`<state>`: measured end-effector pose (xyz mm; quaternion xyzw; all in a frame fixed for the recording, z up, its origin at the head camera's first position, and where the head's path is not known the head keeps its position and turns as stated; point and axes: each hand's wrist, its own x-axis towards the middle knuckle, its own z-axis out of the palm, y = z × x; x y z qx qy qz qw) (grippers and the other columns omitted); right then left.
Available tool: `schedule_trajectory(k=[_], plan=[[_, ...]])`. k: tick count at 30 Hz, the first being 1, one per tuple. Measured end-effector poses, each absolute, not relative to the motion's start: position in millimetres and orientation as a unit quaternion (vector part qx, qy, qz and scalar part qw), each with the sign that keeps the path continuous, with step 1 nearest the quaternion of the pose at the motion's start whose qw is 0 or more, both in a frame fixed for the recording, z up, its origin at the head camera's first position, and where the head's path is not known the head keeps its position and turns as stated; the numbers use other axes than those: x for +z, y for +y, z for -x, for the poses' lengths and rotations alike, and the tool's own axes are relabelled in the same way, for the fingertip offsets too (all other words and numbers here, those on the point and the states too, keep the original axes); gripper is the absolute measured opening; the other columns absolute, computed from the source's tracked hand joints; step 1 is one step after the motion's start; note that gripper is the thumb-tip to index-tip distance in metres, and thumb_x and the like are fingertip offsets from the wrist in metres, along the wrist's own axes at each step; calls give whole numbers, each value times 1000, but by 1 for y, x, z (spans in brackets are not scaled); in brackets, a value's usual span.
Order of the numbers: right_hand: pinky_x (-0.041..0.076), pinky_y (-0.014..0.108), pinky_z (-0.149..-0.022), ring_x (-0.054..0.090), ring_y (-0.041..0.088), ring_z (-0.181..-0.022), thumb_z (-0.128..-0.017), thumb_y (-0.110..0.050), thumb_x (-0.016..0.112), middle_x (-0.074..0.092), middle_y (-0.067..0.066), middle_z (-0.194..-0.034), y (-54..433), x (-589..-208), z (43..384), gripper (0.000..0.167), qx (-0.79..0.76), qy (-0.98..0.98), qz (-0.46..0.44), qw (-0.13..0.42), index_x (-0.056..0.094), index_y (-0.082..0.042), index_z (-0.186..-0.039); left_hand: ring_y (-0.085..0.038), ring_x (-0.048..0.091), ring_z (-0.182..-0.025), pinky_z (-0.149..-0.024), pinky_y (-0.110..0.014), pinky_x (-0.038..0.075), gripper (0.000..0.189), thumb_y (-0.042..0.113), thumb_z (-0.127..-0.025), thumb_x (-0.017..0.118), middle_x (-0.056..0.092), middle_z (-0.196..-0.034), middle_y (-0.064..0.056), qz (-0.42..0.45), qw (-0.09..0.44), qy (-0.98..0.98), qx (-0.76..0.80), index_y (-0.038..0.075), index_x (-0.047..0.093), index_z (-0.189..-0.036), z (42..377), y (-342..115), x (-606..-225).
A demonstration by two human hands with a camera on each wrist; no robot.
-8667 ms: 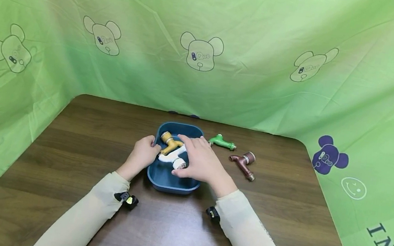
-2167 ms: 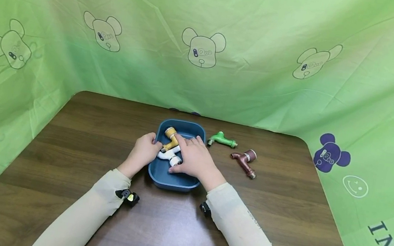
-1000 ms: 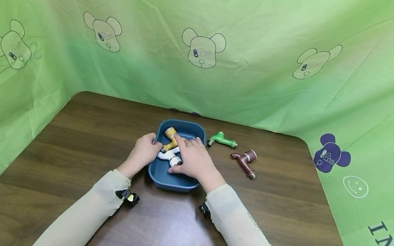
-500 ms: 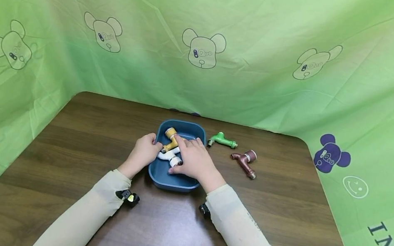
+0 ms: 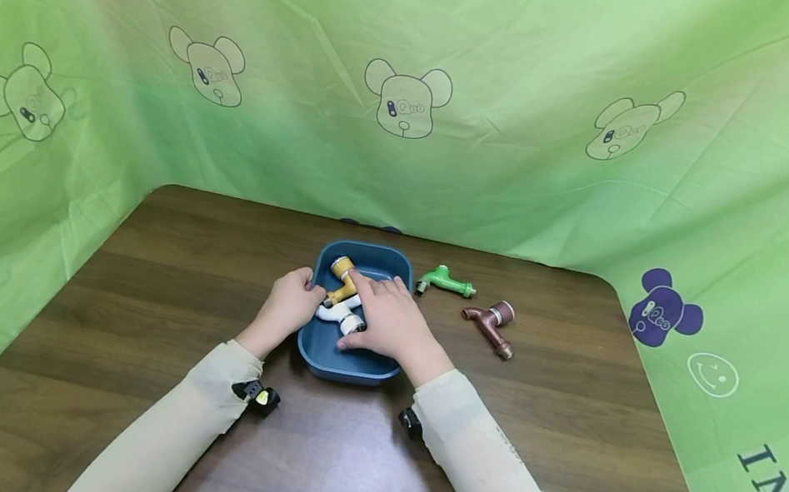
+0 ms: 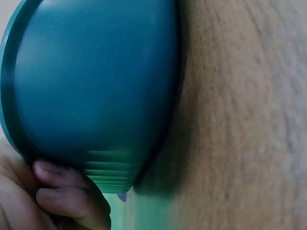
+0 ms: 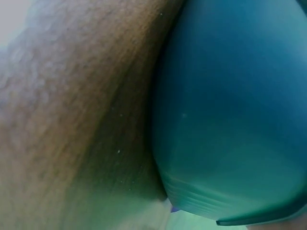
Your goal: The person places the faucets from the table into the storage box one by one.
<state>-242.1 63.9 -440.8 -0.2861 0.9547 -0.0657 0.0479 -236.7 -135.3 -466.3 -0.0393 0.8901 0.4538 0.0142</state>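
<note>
In the head view a dark blue plastic basin point(image 5: 346, 372) stands on the table. A yellow tap point(image 5: 344, 267) and a white tap point(image 5: 332, 312) lie inside it, side by side. My left hand point(image 5: 286, 304) pinches the basin's left rim; the left wrist view shows its curled fingers point(image 6: 72, 201) against the outer wall. My right hand point(image 5: 395, 322) reaches over the right rim, thumb and index finger spread. Its index fingertip is by the yellow tap and its thumb is beside the white tap's knob. The other fingertips and part of the white tap are hidden.
Right of the basin lie a green tap point(image 5: 447, 280) and, nearer, a dark red-brown tap point(image 5: 489, 324). They rest on a brown wooden table point(image 5: 150, 313). A green printed cloth point(image 5: 288, 139) encloses the back and sides.
Compared with the oldest frame, the white tap and the right hand sit slightly further left, and the yellow tap has shifted. Over the last two seconds hands and taps have stayed still.
</note>
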Motion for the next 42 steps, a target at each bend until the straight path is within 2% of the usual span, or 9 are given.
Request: schedule_trajectory(k=[8,19,42], plan=[[19,55,-124,44,36,-143,-74,-69,79,50,12,-153,65,-441,242,109,-68,952,297,43,33,-21,-160,-20,46,-61,-54,-30,33,27,17,-96,58,39,-66,-2,39,12,891,451,11,44,-74,236,-135,-466],[19,56,-124,44,35,-142,-80,-66,76,52,12,-151,65,-435,239,99,-67,951,300,32,37,-20,-158,-20,46,-61,-54,-30,33,26,17,-95,57,39,-66,-2,39,8,891,453,11,44,-74,236,-135,-465],[22,57,-122,47,33,-141,-81,-67,75,54,10,-149,68,-434,226,97,-81,948,309,-10,38,-20,-158,-20,46,-61,-54,-29,33,27,16,-95,58,39,-66,-2,35,6,893,448,11,44,-73,236,-135,-467]])
